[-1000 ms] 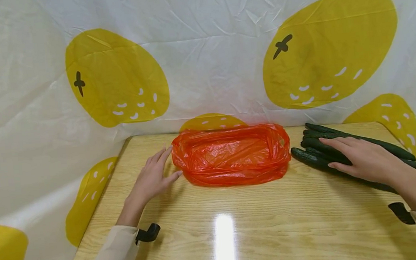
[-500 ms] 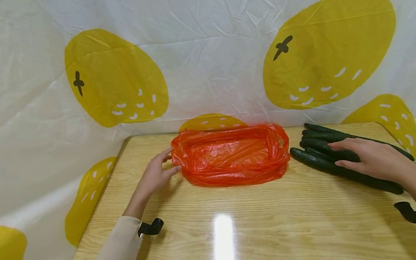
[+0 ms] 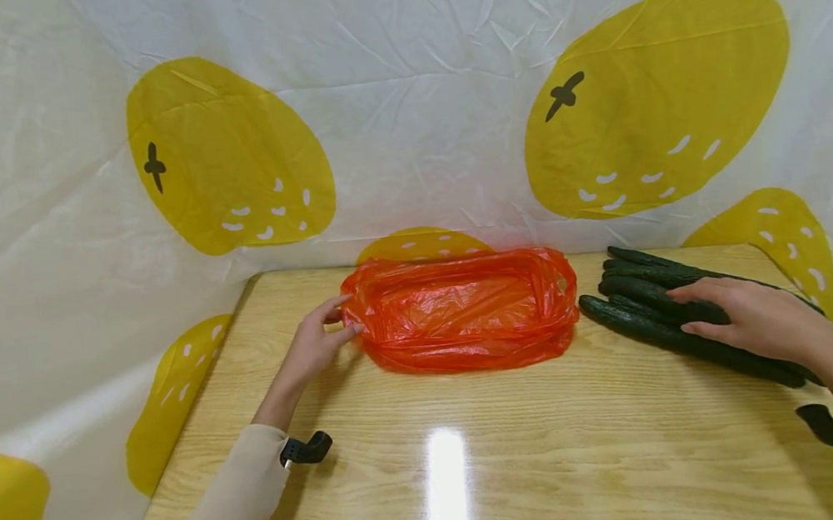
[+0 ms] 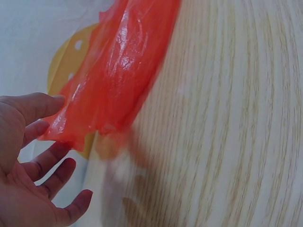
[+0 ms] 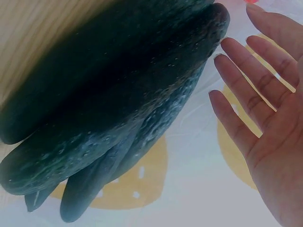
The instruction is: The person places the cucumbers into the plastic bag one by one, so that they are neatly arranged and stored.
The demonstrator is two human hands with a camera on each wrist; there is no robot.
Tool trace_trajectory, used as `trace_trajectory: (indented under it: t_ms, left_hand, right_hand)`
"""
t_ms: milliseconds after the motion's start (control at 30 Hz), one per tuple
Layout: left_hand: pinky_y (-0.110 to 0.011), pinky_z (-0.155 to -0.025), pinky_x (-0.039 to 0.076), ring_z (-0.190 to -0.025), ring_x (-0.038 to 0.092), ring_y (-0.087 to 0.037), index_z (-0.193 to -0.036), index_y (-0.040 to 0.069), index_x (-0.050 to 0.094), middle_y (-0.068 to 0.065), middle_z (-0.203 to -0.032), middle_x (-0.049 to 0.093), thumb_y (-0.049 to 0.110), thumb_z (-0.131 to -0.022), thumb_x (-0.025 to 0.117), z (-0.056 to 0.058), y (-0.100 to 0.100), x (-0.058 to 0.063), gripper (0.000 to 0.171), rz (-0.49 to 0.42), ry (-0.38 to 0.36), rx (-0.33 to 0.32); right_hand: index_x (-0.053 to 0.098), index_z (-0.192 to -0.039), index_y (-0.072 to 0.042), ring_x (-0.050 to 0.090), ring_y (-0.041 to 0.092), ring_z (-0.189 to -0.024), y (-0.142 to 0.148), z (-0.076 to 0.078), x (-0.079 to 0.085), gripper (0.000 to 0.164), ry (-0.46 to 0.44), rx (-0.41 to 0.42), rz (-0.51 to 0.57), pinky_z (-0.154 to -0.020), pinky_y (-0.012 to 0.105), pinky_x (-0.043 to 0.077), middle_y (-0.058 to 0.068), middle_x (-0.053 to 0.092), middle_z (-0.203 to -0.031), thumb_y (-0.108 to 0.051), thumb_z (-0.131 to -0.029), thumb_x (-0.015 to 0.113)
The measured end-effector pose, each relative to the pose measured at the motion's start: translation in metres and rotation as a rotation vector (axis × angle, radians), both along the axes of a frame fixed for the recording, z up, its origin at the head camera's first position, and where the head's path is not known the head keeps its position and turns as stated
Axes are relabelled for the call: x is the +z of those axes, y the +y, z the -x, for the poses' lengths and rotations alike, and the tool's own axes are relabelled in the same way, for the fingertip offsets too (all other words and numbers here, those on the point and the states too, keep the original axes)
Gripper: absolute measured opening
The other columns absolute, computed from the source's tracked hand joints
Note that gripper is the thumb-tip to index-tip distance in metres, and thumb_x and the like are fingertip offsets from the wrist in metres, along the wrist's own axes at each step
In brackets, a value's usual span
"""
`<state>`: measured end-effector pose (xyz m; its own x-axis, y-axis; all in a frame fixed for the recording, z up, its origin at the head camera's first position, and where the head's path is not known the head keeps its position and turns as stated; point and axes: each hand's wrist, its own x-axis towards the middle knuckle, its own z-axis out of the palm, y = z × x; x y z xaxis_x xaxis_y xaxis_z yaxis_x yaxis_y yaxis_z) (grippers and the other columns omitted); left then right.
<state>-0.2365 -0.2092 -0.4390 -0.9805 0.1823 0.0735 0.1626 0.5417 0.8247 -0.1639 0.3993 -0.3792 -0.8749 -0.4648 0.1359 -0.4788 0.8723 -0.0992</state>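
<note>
A red plastic bag (image 3: pixel 466 309), its mouth spread into a long rectangle, lies at the back middle of the table. My left hand (image 3: pixel 313 341) is at the bag's left end, thumb and fingertips spread at its edge. In the left wrist view, the thumb and fingers overlap the crinkled end of the red bag (image 4: pixel 118 71) with a gap between them. Several dark green cucumbers (image 3: pixel 644 323) lie side by side on the right. Over them hovers my right hand (image 3: pixel 761 317). The right wrist view has its fingers (image 5: pixel 246 111) extended beside the cucumbers (image 5: pixel 109 109), holding nothing.
The wood-grain table (image 3: pixel 525 450) carries a bright light reflection near its front middle. A white curtain (image 3: pixel 427 133) with yellow fruit prints stands behind the table and along its left side. The cucumbers' left tips come close to the bag's right end.
My left hand has moved slightly up and right, its fingertips reaching the bag's left end. My right hand has shifted a little right over the cucumbers. The bag and cucumbers look nearly unchanged.
</note>
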Motion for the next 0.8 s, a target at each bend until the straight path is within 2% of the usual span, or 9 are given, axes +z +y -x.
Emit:
trace_trajectory:
  t_ms: [333, 533, 800]
  left_hand:
    - [-0.052, -0.099, 0.046, -0.114, 0.059, -0.034, -0.142, 0.004, 0.057, -0.017, -0.114, 0.065, 0.013, -0.092, 0.075, 0.002, 0.003, -0.001, 0.054, 0.008, 0.034, 0.021]
    - [-0.051, -0.102, 0.044, -0.107, 0.059, -0.032, -0.14, 0.0, 0.057, -0.017, -0.108, 0.065, 0.007, -0.091, 0.075, 0.005, 0.005, -0.002, 0.053, 0.0, 0.06, 0.015]
    - [-0.045, -0.096, 0.046, -0.107, 0.058, -0.031, -0.141, 0.001, 0.055, -0.017, -0.111, 0.064, 0.002, -0.091, 0.073, 0.007, 0.005, -0.003, 0.054, -0.015, 0.049, 0.007]
  right_hand:
    - [0.068, -0.128, -0.009, 0.069, 0.035, -0.097, 0.008, -0.001, -0.004, 0.049, 0.02, -0.007, 0.005, -0.068, 0.049, 0.056, 0.015, 0.066, -0.122, -0.019, -0.083, 0.084]
    - [0.066, -0.129, -0.008, 0.068, 0.035, -0.094, 0.014, -0.001, -0.007, 0.051, 0.029, -0.016, 0.014, -0.069, 0.052, 0.055, 0.018, 0.065, -0.121, -0.017, -0.082, 0.084]
    - [0.066, -0.129, -0.005, 0.068, 0.036, -0.097, 0.019, 0.0, -0.012, 0.05, -0.003, -0.053, 0.001, -0.072, 0.054, 0.055, 0.02, 0.066, -0.118, -0.017, -0.084, 0.083]
